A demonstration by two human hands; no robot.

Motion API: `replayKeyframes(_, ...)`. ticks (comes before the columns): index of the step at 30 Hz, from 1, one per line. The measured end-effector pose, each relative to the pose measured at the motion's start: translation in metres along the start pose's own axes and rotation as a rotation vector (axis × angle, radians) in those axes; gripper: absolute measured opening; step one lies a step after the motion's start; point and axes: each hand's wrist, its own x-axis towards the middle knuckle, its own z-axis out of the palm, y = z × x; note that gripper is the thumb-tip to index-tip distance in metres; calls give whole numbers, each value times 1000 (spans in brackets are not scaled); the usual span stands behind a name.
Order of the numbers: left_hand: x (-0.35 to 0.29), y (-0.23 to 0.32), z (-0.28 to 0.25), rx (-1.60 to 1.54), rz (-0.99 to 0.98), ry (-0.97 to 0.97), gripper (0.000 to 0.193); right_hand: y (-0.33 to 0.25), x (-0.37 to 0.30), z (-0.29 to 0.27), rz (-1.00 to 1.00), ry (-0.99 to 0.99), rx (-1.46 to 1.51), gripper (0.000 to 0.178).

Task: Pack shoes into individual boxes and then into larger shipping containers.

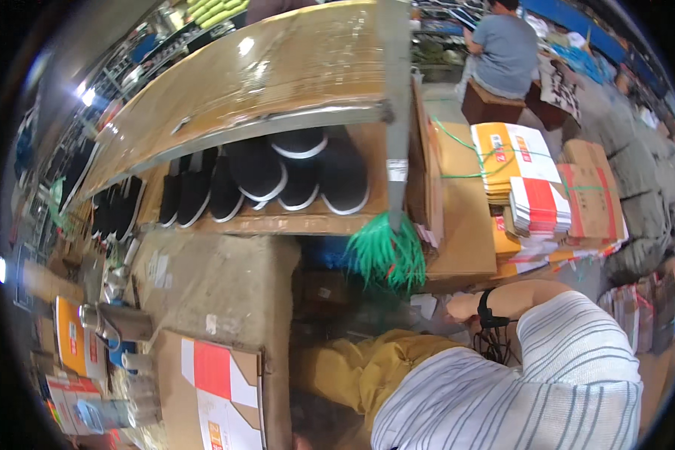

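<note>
My right hand point(461, 307), with a black band at the wrist, reaches down beside the yellow-brown trousers. It is near a pale scrap of paper point(424, 304) and some dark wires point(493, 345). Its fingers are blurred, so any hold is hidden. At the lower edge a sliver of skin, perhaps my left hand point(301, 442), shows next to the work table point(270, 300); its fingers are out of sight. A bunch of green plastic strings point(388, 253) hangs from the shelf post. Black shoes with white soles point(255, 176) stand in a row on the shelf.
The metal shelf post point(397, 112) rises in front of me. Stacked cardboard and yellow-white packages point(502, 161) lie to the right. On the left are a flat carton point(176, 397), a metal flask point(124, 321) and a plastic bottle point(105, 415). Another person point(505, 56) sits farther back.
</note>
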Motion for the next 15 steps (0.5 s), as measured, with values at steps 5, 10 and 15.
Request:
replayKeyframes(5, -43, 3, 59, 7, -154, 102, 68, 48, -42, 53, 8, -102, 86, 38)
replayKeyframes(10, -40, -7, 66, 105, -136, 94, 68, 79, -96, 52, 17, -87, 239, 41)
replayKeyframes(15, -46, -28, 72, 221, -175, 63, 68, 163, -153, 87, 769, 4, 27, 32)
